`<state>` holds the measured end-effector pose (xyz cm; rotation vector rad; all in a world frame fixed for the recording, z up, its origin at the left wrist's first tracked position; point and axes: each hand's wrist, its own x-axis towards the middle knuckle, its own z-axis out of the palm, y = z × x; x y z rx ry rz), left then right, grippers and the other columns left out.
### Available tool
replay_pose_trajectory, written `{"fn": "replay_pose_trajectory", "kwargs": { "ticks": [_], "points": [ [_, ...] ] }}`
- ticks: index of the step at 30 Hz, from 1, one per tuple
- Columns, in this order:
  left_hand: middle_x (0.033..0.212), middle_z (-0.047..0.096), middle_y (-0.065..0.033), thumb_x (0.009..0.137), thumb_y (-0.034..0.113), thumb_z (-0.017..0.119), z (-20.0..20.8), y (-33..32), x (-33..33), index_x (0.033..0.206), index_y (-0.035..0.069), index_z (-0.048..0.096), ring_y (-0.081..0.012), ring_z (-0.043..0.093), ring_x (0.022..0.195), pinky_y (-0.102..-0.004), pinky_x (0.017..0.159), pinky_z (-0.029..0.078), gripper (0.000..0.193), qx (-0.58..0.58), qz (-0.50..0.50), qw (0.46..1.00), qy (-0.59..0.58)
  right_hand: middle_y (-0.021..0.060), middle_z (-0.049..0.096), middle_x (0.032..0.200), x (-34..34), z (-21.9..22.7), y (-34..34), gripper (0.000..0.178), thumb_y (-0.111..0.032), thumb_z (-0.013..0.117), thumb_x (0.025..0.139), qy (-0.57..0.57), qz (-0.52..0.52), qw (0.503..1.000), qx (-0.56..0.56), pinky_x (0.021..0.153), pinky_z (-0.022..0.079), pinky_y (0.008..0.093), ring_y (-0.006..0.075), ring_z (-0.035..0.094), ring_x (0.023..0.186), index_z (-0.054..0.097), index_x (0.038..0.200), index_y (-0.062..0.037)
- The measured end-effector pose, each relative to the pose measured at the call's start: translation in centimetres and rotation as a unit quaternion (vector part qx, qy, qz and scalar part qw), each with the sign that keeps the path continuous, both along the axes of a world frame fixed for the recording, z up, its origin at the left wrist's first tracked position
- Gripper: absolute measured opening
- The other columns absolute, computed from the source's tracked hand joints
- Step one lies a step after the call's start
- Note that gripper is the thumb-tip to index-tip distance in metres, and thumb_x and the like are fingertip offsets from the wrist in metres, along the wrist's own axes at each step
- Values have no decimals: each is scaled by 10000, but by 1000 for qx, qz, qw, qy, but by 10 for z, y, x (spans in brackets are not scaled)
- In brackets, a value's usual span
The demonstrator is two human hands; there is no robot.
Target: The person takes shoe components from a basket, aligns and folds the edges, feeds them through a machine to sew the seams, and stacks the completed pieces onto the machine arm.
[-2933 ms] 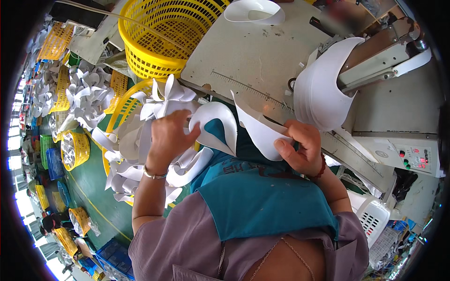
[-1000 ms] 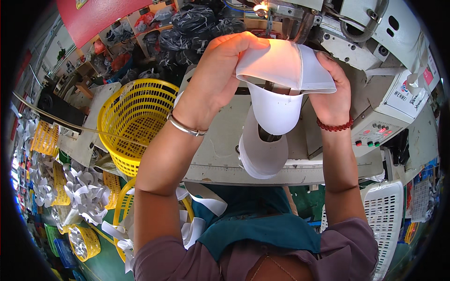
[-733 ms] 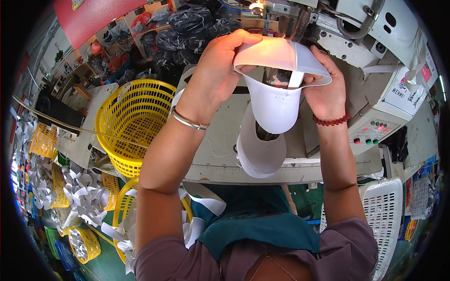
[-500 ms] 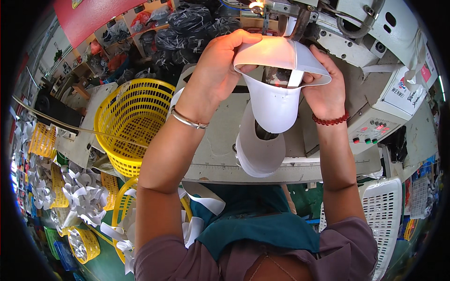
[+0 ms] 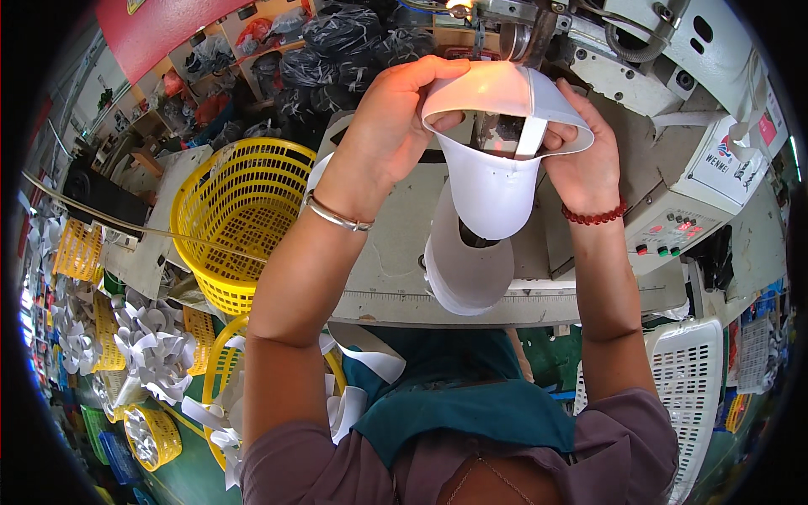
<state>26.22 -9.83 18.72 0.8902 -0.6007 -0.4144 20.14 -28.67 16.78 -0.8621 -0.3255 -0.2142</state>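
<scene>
My left hand (image 5: 391,109) grips the left edge of a white shoe upper (image 5: 497,194), thumb on top and fingers curled underneath. My right hand (image 5: 585,147) holds its right side, with fingertips showing inside the opening. A seam runs down the middle of the upper's raised part, and a rounded flap hangs toward me. The upper sits over the machine's post, right under a metal roller (image 5: 514,40). Below it, a second white curved piece (image 5: 471,269) hangs around the lower post, touched by neither hand. Orange light falls on the upper's top left.
The machine's control box (image 5: 673,223) stands at the right. At left is a yellow basket (image 5: 240,219); lower left, more yellow baskets hold white cut pieces (image 5: 156,345). A white crate (image 5: 690,396) stands lower right. Black bags (image 5: 341,34) are piled behind.
The upper has shifted very slightly under the machine head, and the roller above it now shows more plainly. Both hands keep their hold in nearly the same place.
</scene>
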Motion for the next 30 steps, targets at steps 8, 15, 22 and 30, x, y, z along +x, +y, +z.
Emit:
{"fn": "replay_pose_trajectory", "kwargs": {
  "ticks": [8,15,22,30],
  "points": [
    [561,433,48,886,167,514,-20,5,17,800,20,614,-61,335,498,-228,503,290,198,-31,-76,996,27,-64,472,649,-3,5,17,143,-189,535,901,91,-96,991,6,529,300,180,41,368,528,576,887,-53],
    [520,395,48,902,205,520,-33,0,10,794,42,596,-72,333,485,-236,498,292,210,-3,-31,997,65,-27,538,657,6,-17,10,204,-210,534,907,100,-131,986,-30,534,393,213,57,486,570,589,781,-59],
    [911,627,-64,920,228,496,-34,2,-27,1007,13,605,-134,595,777,-261,715,486,256,29,31,990,137,-13,569,687,1,-41,8,292,-289,501,936,126,-188,964,-138,520,406,209,51,492,569,610,818,-45],
    [667,540,16,887,289,564,-132,9,-11,871,21,594,-59,461,587,-188,527,362,270,306,144,940,-36,124,649,888,22,-143,-3,220,-53,413,901,-29,-249,895,-368,722,457,283,151,587,803,580,995,57]
  ]
}}
